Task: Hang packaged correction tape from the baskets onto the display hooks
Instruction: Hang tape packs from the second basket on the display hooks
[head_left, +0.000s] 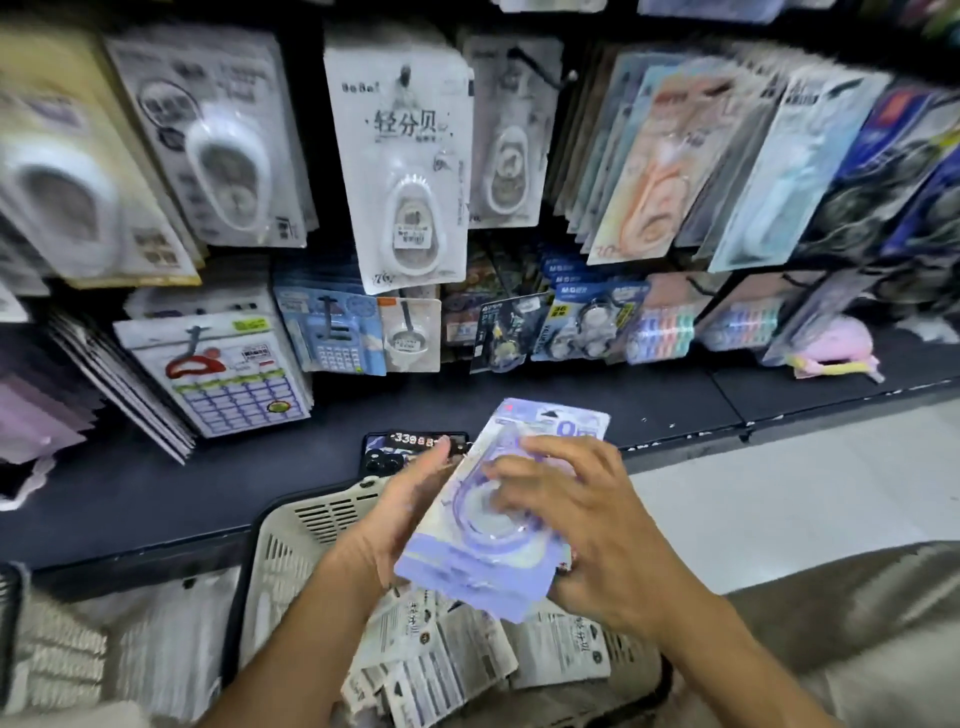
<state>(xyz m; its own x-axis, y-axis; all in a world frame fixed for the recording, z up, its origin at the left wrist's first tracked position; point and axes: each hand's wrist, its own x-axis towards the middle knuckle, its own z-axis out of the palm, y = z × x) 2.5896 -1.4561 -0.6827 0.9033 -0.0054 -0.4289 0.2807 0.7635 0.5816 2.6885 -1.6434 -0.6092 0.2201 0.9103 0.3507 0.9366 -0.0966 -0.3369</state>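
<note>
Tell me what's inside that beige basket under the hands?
White packaged correction tapes lie loose in the beige basket. The purple packs held in both hands cover its middle, so what lies there is hidden.

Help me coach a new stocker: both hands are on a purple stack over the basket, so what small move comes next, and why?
Probably peel one pack off the top. Both the left hand and right hand grip the purple stack above the basket, and several packs seem bunched together, while a hook likely takes one hang hole at a time. Which hook suits it is unclear through the blur.
</note>
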